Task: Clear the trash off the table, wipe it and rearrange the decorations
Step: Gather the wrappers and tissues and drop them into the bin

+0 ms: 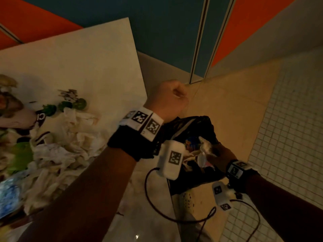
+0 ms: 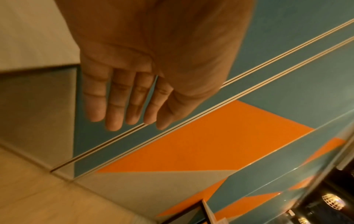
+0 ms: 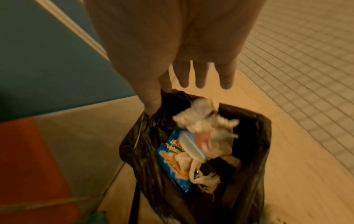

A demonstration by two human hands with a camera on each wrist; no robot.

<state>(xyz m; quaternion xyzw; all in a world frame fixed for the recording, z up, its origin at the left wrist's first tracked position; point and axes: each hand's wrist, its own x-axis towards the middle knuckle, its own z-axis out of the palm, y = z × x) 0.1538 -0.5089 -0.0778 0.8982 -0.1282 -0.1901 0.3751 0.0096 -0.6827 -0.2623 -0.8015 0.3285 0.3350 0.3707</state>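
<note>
A black trash bag (image 1: 201, 124) stands open on the floor to the right of the white table (image 1: 87, 63). My right hand (image 1: 216, 154) is at its rim; in the right wrist view thumb and forefinger (image 3: 153, 98) pinch the bag's raised edge (image 3: 249, 151) while the other fingers stay straight. Blurred crumpled tissue (image 3: 203, 121) sits over a blue snack packet (image 3: 172, 163) inside. My left hand (image 1: 167, 98) hovers beyond the bag, holding nothing, its fingers (image 2: 130, 118) straight. Crumpled tissues (image 1: 70, 145) are heaped on the table, beside small green decorations (image 1: 64, 105).
More wrappers, blue (image 1: 8, 194) and green (image 1: 22, 154), lie at the table's near left. A white perforated basket (image 1: 187, 201) stands below the bag. Small white floor tiles (image 1: 288, 137) spread to the right. Blue and orange wall panels (image 1: 174, 32) stand close behind.
</note>
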